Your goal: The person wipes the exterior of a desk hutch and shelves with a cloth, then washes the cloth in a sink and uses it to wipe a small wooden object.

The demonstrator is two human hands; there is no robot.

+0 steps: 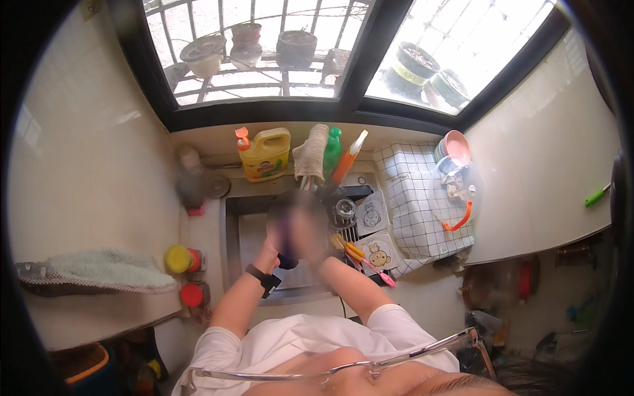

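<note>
Over the metal sink (230, 232), both hands come together at a dark, roundish item (287, 259), too blurred to name. My left hand (271, 247) is at its left side, with a black band on the wrist. My right hand (303, 235) lies across it and is strongly blurred. Just beyond the hands, a beige cloth (311, 151) hangs over the faucet. A drying rack beside the right hand bears a clear glass (344, 210), two square coasters with drawings (371, 213) and utensils with orange and pink handles (379, 273).
Behind the sink stand a yellow detergent jug (265, 158), a green bottle (332, 151) and an orange bottle (344, 166). Jars with yellow (177, 258) and red (191, 295) lids stand left. A checkered cloth (411, 198), stacked bowls (456, 144) and a clear lid (446, 193) are right.
</note>
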